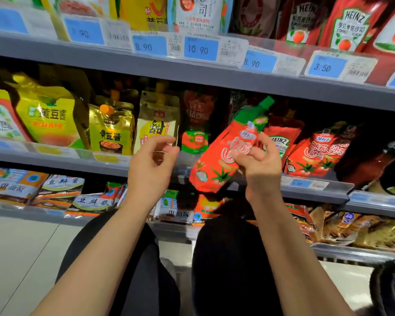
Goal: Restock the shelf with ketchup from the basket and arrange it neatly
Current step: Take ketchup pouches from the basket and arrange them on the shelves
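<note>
Head view of a stocked supermarket shelf. A red ketchup pouch [224,153] with a green cap is being held at the centre of the frame, tilted so that the cap is pointing toward the upper right and the base toward the lower left. The pouch is being gripped by the right hand [259,165], whose fingers are curled over its printed face; it is being kept in front of the middle shelf [315,187], apart from the goods standing there. The left hand [152,164], left of centre, is being held just beside the pouch with fingers loosely curled and nothing grasped. Matching red ketchup pouches [317,149] are being displayed on the middle shelf at the right of the frame, beside a Heinz pouch [279,142]. Yellow sauce pouches [48,119] are being displayed at the middle left. Blue price tags [201,49] reading 8.90, 10.90 and 3.50 are being carried along the upper shelf edge. Heinz ketchup bottles [351,23] are being shown at the upper right. The basket is not being seen.
</note>
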The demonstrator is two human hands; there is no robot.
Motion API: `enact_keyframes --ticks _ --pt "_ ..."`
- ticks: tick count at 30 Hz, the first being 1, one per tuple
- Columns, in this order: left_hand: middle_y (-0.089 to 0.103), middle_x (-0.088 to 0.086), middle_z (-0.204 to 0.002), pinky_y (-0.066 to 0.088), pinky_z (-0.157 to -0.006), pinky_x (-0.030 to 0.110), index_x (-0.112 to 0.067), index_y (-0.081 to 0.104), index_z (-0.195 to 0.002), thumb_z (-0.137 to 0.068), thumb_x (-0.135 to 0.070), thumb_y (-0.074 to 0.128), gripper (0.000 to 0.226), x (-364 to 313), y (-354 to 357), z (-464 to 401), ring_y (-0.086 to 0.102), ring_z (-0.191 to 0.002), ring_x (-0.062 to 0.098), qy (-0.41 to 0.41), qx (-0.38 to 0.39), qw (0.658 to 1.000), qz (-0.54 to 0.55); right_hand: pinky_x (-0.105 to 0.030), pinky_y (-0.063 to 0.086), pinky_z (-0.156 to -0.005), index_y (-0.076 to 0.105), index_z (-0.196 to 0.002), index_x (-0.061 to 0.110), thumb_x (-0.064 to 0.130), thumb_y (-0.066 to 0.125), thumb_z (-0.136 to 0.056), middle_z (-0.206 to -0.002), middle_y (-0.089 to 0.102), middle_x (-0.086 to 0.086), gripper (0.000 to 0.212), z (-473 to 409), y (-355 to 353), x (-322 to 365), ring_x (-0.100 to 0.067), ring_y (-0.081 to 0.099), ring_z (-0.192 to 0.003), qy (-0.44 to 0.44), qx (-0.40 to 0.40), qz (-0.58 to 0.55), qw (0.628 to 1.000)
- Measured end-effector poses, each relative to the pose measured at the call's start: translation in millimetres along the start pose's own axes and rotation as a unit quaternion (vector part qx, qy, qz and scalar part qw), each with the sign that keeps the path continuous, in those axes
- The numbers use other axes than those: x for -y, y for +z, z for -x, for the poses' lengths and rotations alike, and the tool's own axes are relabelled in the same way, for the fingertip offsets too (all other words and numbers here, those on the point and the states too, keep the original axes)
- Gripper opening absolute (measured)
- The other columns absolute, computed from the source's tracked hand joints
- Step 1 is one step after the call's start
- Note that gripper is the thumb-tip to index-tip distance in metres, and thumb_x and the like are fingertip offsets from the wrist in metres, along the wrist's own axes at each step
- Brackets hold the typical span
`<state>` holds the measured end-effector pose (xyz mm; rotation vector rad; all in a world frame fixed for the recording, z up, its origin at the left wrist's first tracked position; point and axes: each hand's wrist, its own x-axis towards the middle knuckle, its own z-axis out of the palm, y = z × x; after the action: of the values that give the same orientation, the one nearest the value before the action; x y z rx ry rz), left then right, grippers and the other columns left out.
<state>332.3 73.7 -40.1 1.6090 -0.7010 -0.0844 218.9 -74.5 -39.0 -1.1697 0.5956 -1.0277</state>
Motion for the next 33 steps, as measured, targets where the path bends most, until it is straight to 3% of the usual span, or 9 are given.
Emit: enact_keyframes --ticks 3,6,9,14,18,24,28,30,33 --pt "0.064 -0.008 -0.094 0.046 -0.075 0.02 -0.032 0.061 -0.093 -0.091 -0.02 0.062 0.013 7.4 -5.7 -7.8 0.058 -0.086 0.008 -0.056 0.0 0.998 -0.006 -0.039 0.053 -0.085 0.044 -0.116 0.012 -0.016 0.062 -0.079 -0.09 0.065 -0.009 0.05 -16.3 17.8 4.0 -0.021 0.063 -0.085 -0.047 -0.027 -0.027 0.998" --pt "0.064 -0.009 -0.089 0.046 -0.077 0.021 -0.027 0.063 -0.093 -0.091 -0.016 0.061 0.011 11.6 -6.7 -12.5 0.058 -0.082 0.005 -0.062 -0.018 0.998 -0.016 -0.026 0.053 -0.082 0.04 -0.097 0.022 -0.017 0.062 -0.078 -0.091 0.059 -0.005 0.049 -35.0 39.4 -4.5 -0.013 0.062 -0.083 -0.077 -0.028 -0.005 0.997" --pt "0.063 -0.009 -0.085 0.047 -0.076 0.022 -0.023 0.064 -0.098 -0.091 -0.016 0.061 0.01 15.6 -4.4 -20.2 0.058 -0.08 0.007 -0.056 -0.014 0.998 -0.032 -0.021 0.053 -0.078 0.038 -0.092 0.021 -0.01 0.067 -0.079 -0.09 0.059 0.0 0.045 -56.4 53.0 -26.5 -0.008 0.062 -0.082 -0.078 0.014 0.145 0.986" --pt "0.059 -0.006 -0.104 0.047 -0.085 0.031 -0.024 0.056 -0.119 -0.088 -0.025 0.067 0.033 25.4 4.4 -42.3 0.058 -0.093 0.013 -0.026 0.134 0.972 -0.191 -0.03 0.05 -0.077 0.044 -0.096 0.01 0.016 0.07 -0.084 -0.085 0.055 0.004 0.03 -82.0 64.0 -57.8 -0.013 0.057 -0.082 -0.028 0.033 0.335 0.941" --pt "0.059 0.003 -0.121 0.044 -0.091 0.033 -0.019 0.054 -0.123 -0.086 -0.025 0.068 0.04 37.9 7.0 -64.7 0.055 -0.108 0.023 0.014 0.15 0.95 -0.272 -0.027 0.05 -0.075 0.044 -0.097 0.012 0.016 0.07 -0.084 -0.094 0.061 -0.002 0.029 -86.0 66.5 -67.8 -0.014 0.06 -0.085 -0.034 0.027 0.342 0.939" --pt "0.059 0.001 -0.121 0.044 -0.089 0.029 -0.021 0.048 -0.131 -0.088 -0.025 0.067 0.047 38.9 19.7 -66.0 0.057 -0.11 0.02 0.006 0.144 0.963 -0.229 -0.023 0.053 -0.07 0.051 -0.097 0.003 0.005 0.064 -0.085 -0.085 0.063 0.003 0.018 -73.1 57.8 -79.2 -0.007 0.063 -0.077 -0.102 0.084 0.327 0.936" --pt "0.058 -0.004 -0.116 0.043 -0.083 0.026 -0.025 0.037 -0.139 -0.091 -0.03 0.063 0.055 32.1 21.8 -65.8 0.058 -0.105 0.016 -0.004 0.099 0.983 -0.156 -0.038 0.053 -0.067 0.051 -0.091 -0.007 -0.001 0.062 -0.084 -0.081 0.064 -0.015 0.016 -58.2 50.3 -64.0 -0.022 0.063 -0.074 -0.193 0.08 0.309 0.928" --pt "0.057 -0.007 -0.119 0.038 -0.08 0.013 -0.026 0.037 -0.139 -0.09 -0.029 0.064 0.056 28.0 24.6 -63.6 0.056 -0.103 0.011 0.022 0.098 0.983 -0.154 -0.045 0.049 -0.062 0.048 -0.086 -0.006 -0.002 0.061 -0.084 -0.075 0.06 -0.02 0.013 -50.0 42.0 -47.1 -0.031 0.058 -0.068 -0.221 0.062 0.29 0.929" --pt "0.058 -0.006 -0.117 0.036 -0.08 0.012 -0.022 0.043 -0.136 -0.087 -0.025 0.068 0.055 18.5 37.8 -55.8 0.055 -0.103 0.012 0.068 0.132 0.977 -0.155 -0.028 0.039 -0.051 0.042 -0.071 0.016 0.0 0.064 -0.08 -0.058 0.049 0.007 0.029 -37.4 18.0 -14.4 -0.014 0.043 -0.052 -0.216 -0.006 0.273 0.937"
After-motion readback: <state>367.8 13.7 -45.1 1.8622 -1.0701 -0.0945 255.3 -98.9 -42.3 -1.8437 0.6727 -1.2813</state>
